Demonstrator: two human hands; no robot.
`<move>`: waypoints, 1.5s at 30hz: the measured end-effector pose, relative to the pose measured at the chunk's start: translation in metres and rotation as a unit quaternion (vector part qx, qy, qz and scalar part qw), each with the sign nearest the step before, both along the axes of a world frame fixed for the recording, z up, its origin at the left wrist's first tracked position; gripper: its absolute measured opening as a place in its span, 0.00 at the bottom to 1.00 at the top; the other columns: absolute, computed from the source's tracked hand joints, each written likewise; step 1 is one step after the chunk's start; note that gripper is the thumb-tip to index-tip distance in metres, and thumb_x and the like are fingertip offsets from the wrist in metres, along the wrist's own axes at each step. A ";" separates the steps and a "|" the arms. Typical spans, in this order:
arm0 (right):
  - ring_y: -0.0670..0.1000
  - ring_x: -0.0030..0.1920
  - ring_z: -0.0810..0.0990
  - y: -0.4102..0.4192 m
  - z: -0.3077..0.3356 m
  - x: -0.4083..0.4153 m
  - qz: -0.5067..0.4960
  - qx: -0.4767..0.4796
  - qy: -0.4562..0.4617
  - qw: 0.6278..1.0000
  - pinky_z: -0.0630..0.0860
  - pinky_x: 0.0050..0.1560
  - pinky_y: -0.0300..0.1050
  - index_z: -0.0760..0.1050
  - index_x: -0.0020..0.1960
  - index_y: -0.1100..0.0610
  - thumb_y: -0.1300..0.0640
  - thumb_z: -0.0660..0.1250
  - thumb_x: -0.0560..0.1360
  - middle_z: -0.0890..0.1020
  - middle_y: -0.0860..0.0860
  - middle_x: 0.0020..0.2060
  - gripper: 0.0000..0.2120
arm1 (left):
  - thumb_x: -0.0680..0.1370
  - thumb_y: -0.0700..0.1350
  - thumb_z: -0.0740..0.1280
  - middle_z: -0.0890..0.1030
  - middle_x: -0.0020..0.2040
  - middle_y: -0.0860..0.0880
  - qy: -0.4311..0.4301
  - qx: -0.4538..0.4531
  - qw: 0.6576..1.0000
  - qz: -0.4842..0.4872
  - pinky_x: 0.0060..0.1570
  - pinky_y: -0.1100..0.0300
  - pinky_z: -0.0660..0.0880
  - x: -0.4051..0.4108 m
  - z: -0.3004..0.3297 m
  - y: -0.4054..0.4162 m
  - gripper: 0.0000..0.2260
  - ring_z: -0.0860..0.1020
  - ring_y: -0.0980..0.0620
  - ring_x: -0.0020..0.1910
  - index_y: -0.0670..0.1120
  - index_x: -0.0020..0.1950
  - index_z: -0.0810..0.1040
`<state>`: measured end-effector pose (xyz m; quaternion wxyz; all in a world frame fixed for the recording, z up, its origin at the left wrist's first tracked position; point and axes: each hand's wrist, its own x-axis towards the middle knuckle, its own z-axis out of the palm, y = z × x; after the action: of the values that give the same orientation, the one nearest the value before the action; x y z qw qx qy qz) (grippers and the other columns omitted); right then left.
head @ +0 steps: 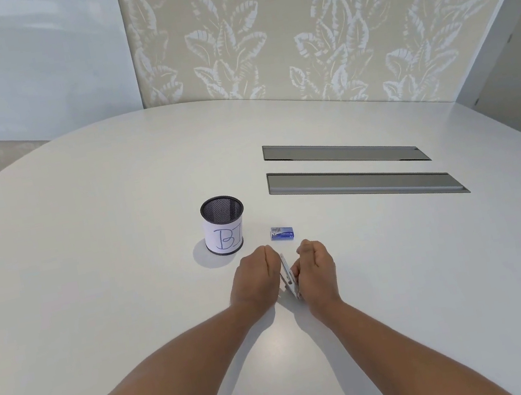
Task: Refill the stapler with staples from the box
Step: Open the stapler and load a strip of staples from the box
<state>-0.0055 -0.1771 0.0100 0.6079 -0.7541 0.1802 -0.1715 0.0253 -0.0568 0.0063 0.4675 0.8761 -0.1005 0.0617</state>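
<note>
Left hand [255, 278] and right hand [316, 265] both curled around the stapler [287, 276], held between them just above the white table [117, 222]. Blue staple box [282, 232] lay just beyond the hands, right of a mesh cup [224, 226].

You look from head height, forward and down, across the table [114, 205]; your grip on the stapler [288, 277] sits low-centre, near.

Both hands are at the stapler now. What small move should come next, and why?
Probably the right hand reaches to the blue staple box: the stapler appears open between both hands, and the box lies untouched just beyond them.
</note>
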 end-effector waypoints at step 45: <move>0.55 0.45 0.79 0.009 0.001 -0.053 0.168 -0.441 0.137 0.871 0.69 0.40 0.47 0.52 0.80 0.46 0.46 0.56 0.75 0.81 0.49 0.44 0.35 | 0.78 0.36 0.65 0.85 0.54 0.48 0.139 -0.091 0.986 -0.026 0.51 0.62 0.75 0.024 0.007 0.017 0.12 0.81 0.50 0.49 0.45 0.57 0.85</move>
<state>-0.0589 -0.1676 0.0110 0.2005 -0.9787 0.0381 -0.0231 0.0494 -0.0396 0.0135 0.5559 0.8272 -0.0510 -0.0635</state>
